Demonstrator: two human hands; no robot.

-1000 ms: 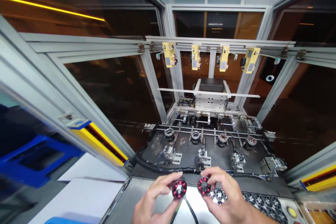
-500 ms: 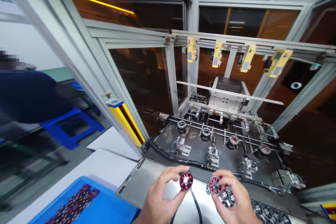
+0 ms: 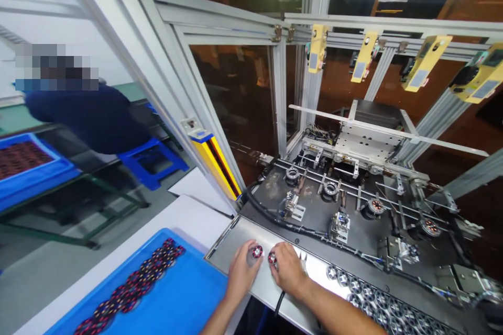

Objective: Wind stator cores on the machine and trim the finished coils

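Observation:
My left hand (image 3: 241,268) is closed round a small motor stator (image 3: 257,252), a ring with red windings round a pale star-shaped centre. Close beside it on the right, my right hand (image 3: 290,270) grips a second stator (image 3: 272,258), partly hidden by the fingers. Both hands are over the metal ledge (image 3: 223,243) at the machine's front. A black cable (image 3: 279,303) runs below my right hand. Left of my hands, a blue tray (image 3: 188,298) holds a band of red-and-black stators (image 3: 133,288).
Rows of silver ring parts (image 3: 367,292) lie on the ledge at right. Behind it stand several machine stations, one holding a copper-wound part (image 3: 374,207). A yellow sensor bar (image 3: 218,162) is on the frame post. A person (image 3: 86,115) sits on a blue stool (image 3: 155,165) at far left.
The view has turned left, showing more of the blue tray and the seated person. My hands have moved left along the ledge and closer together, each still with a stator.

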